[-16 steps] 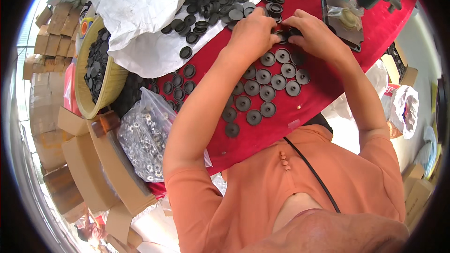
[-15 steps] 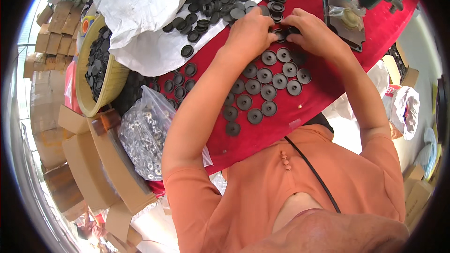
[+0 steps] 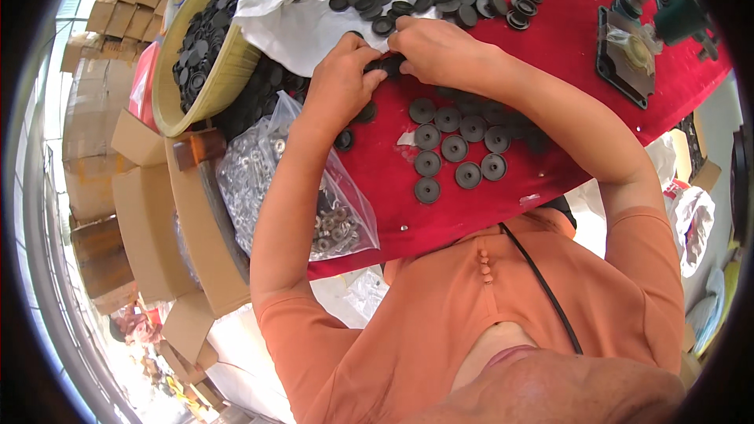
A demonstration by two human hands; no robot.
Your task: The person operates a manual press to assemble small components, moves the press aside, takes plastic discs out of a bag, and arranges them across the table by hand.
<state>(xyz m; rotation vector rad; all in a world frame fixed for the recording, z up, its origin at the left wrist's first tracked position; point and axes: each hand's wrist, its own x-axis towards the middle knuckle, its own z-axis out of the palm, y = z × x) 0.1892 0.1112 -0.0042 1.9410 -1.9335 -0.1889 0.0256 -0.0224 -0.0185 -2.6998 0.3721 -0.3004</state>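
clasping black discs (image 3: 386, 67), left hand (image 3: 340, 80) and right hand (image 3: 444, 52) both closed on them

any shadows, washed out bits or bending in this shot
In the head view, the lower-left background is washed out; in that view, shadow near the right forearm dims some discs on the red cloth; also in the head view, dark pieces between the left hand and right hand blend together, and the scene bends along the left rim.

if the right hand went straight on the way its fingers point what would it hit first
Likely the dark pieces right in front of it, then the left hand, though depth there is unclear.
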